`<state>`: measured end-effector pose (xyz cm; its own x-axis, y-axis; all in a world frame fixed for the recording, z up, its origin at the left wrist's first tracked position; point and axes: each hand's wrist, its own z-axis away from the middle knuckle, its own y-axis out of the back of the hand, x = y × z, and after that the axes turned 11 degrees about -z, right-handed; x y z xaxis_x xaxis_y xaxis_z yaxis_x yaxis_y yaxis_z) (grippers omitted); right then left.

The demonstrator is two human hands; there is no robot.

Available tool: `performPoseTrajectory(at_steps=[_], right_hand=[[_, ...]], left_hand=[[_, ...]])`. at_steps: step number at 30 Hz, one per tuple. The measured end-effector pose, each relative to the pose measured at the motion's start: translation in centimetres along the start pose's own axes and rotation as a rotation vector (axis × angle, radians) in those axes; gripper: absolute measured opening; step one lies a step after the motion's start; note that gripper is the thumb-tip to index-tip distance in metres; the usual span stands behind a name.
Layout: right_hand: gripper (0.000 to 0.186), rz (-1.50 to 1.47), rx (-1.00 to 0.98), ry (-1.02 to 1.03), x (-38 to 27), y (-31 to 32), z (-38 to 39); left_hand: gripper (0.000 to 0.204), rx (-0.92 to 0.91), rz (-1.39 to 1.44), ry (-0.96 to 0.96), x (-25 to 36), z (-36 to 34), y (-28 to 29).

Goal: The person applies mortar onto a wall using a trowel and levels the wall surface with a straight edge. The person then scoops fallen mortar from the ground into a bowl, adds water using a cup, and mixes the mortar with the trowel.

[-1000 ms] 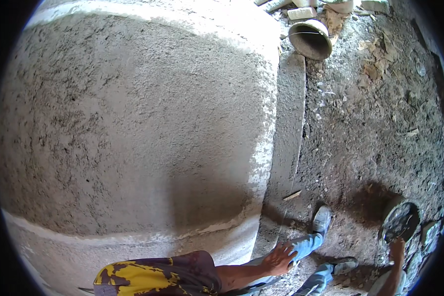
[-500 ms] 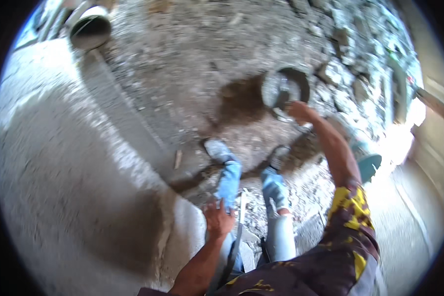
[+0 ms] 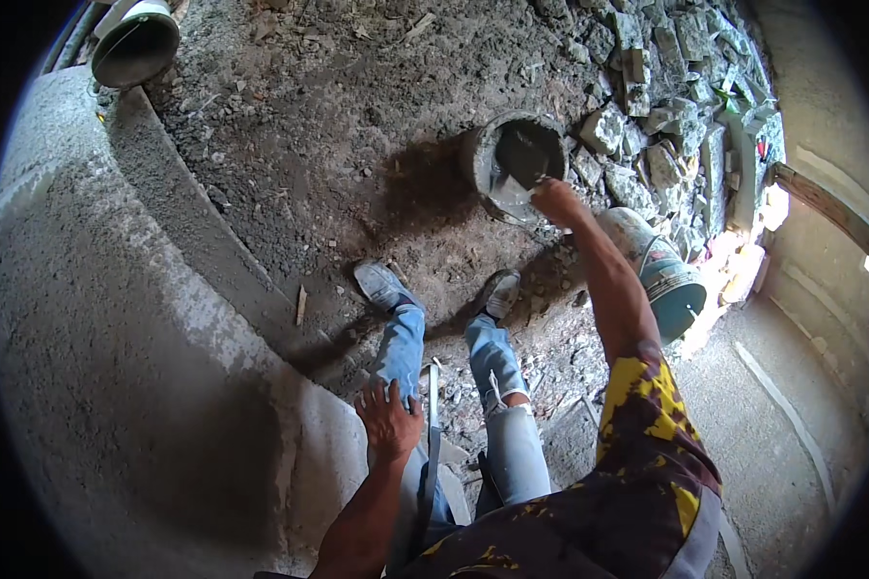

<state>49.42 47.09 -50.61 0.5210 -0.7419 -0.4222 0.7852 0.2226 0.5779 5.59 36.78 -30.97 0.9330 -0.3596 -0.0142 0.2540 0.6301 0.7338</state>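
Observation:
A round mortar-crusted bucket (image 3: 480, 159) stands on the dirt ahead of my feet, with grey wet mix (image 3: 529, 152) inside. My right hand (image 3: 557, 201) is closed at the bucket's near right rim, gripping what looks like a trowel. The trowel's pale blade (image 3: 512, 190) dips into the bucket; its handle is mostly hidden by my fingers. My left hand (image 3: 390, 422) lies with fingers spread on my left knee, holding nothing. Just right of the bucket, a teal-and-grey bucket (image 3: 668, 286) lies on its side.
A low concrete ledge (image 3: 135, 367) curves along the left. Another bucket (image 3: 137, 48) lies tipped at the far left. Broken concrete rubble (image 3: 661, 145) is piled at the far right, beside a wooden board (image 3: 826, 195). A long flat strip (image 3: 433, 405) stands between my legs.
My right hand and the trowel remain at the bucket, the blade now showing more clearly. My left hand stays on the knee. The whole view has shifted, with everything sliding left.

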Motion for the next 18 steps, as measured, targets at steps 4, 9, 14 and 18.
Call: performPoseTrajectory(at_steps=[4, 9, 14, 18], right_hand=[[0.01, 1.474, -0.179, 0.783, -1.8, 0.5, 1.4], [0.027, 0.523, 0.044, 0.037, 1.1, 6.1, -0.4], [0.025, 0.707, -0.032, 0.062, 5.0, 1.1, -3.5], [0.025, 0.6, -0.064, 0.09, -9.0, 3.3, 3.9]], left_hand=[[0.044, 0.004, 0.003, 0.002, 0.0, 0.4, -0.3], [0.044, 0.034, 0.03, -0.005, 0.4, 0.5, -1.4], [0.044, 0.056, 0.062, -0.028, 2.3, -0.4, -1.6], [0.045, -0.039, -0.032, 0.068, -1.9, 1.4, 0.2]])
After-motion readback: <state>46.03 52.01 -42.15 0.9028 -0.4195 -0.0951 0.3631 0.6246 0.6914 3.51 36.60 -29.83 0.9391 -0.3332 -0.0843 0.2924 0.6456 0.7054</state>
